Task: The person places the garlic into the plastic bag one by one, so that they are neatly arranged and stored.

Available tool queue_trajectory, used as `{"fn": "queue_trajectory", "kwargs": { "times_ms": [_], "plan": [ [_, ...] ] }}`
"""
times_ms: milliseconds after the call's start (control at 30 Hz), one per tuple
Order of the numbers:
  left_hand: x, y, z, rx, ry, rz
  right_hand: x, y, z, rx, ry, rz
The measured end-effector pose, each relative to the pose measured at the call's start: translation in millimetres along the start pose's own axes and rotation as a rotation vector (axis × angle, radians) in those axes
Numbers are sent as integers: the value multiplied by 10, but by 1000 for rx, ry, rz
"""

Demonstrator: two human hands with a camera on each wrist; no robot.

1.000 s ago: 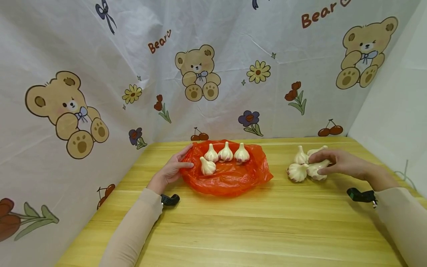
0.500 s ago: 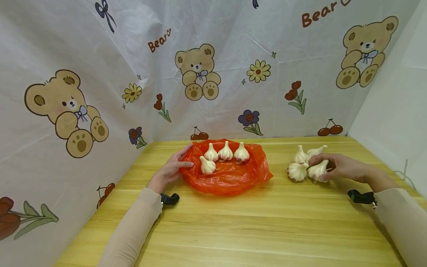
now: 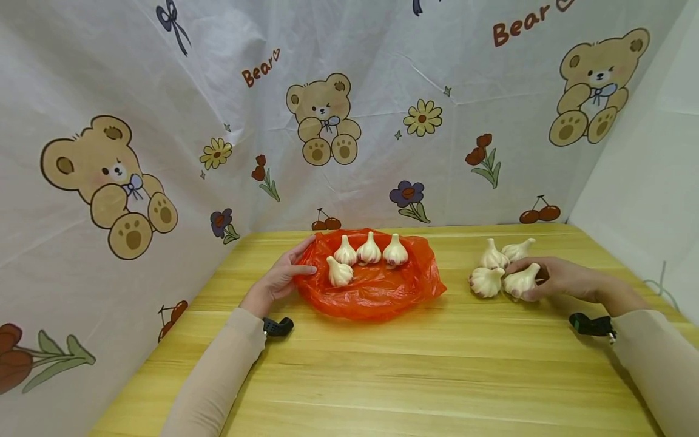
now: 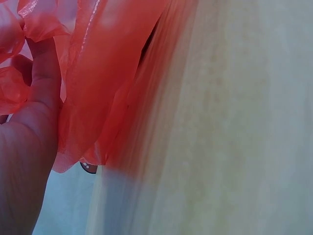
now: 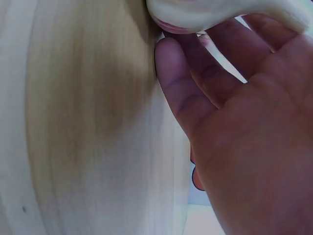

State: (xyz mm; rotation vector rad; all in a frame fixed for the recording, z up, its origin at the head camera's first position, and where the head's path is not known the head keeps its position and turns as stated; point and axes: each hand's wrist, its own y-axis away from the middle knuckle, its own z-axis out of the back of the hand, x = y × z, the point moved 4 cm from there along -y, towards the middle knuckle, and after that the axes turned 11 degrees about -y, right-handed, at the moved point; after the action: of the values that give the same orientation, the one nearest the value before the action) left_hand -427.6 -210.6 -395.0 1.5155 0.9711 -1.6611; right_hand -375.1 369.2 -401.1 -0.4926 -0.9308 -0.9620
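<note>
A red plastic bag lies spread like a shallow bowl, with several garlic bulbs inside towards its back and left. My left hand holds the bag's left rim, the thumb inside; in the left wrist view the thin plastic folds around the fingers. On the right, my right hand grips the near right garlic bulb of a small cluster, fingers behind it and thumb in front. That bulb shows at the top of the right wrist view, against the fingers.
Other garlic bulbs stand close against the left and back of the gripped one. The wooden table meets a bear-patterned cloth at the back and left, and a white wall on the right.
My right hand has come down and round the near right garlic bulb, which now stands more upright, its stem tipped right. The left hand and the bag have stayed put.
</note>
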Motion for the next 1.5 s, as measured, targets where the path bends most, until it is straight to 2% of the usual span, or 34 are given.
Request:
{"fn": "queue_trajectory", "kwargs": {
  "times_ms": [267,633,1100,1500],
  "plan": [
    [-12,0,-9,0,-3,-2,-21,2,-6,29,-21,-16],
    [-41,0,-33,7,0,-8,-5,28,-3,16,-7,-37],
    [1,2,-12,-1,1,-1,-13,42,5,63,-93,4],
    [-10,-4,-18,2,10,-5,136,84,41,32,-45,-31]
  ]
}}
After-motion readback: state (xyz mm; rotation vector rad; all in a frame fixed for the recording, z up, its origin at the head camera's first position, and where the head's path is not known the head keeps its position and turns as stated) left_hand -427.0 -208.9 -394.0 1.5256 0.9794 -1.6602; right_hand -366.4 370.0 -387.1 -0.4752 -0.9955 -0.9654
